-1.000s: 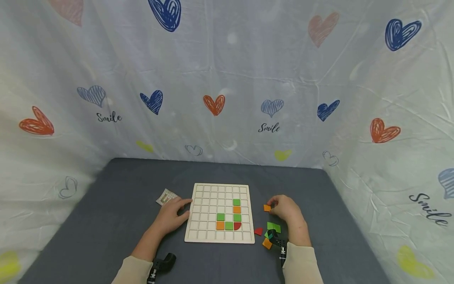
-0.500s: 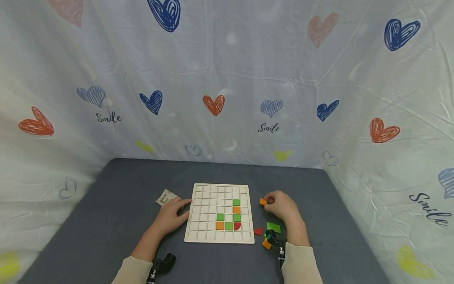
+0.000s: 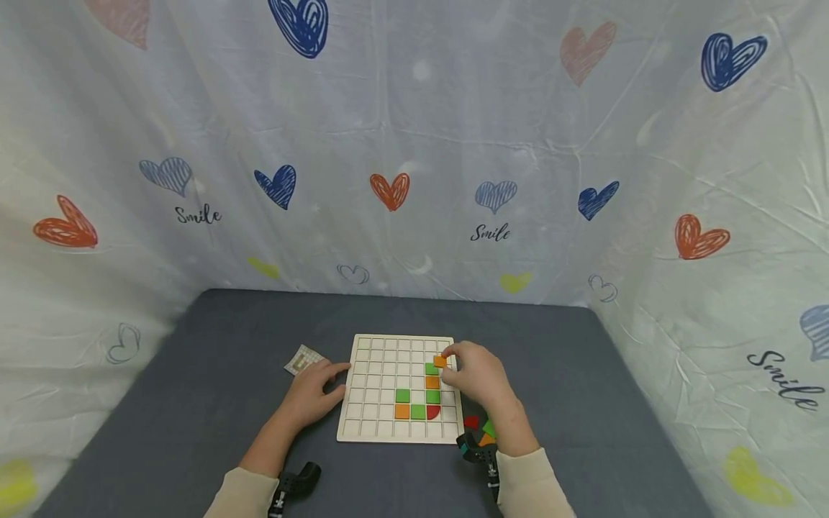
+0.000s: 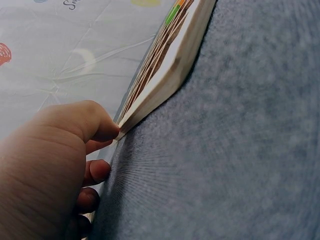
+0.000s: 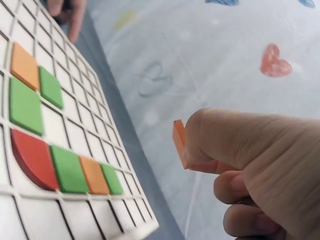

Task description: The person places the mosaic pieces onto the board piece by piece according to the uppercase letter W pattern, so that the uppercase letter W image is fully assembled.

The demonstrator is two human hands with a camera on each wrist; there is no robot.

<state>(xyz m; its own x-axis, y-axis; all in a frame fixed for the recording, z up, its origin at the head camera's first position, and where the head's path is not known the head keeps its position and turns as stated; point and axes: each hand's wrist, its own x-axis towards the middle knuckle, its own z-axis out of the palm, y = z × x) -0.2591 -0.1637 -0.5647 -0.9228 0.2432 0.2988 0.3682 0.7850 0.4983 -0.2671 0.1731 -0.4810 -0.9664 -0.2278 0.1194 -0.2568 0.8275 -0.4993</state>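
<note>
In the head view my right hand (image 3: 478,372) pinches an orange square tile (image 3: 440,361) between thumb and fingers, above the upper right of a pale gridded board (image 3: 365,430). The right wrist view shows that orange tile (image 5: 179,143) raised clear of the board. Green and orange squares and one red rounded tile (image 5: 35,159) sit in the grid cells. My left hand (image 3: 314,393) touches the board's left edge; up close, the thumb of this hand (image 4: 50,155) meets the wooden rim (image 4: 155,97).
A small printed card (image 3: 303,358) lies beyond the left hand. Loose red (image 3: 471,422), green (image 3: 488,428) and orange pieces rest right of the board, partly hidden by the right forearm and its wrist camera (image 3: 477,450). A heart-patterned curtain hangs behind the grey table.
The right hand has lifted the orange tile off the table and carried it left over the board. The left hand has stayed at the board's edge.
</note>
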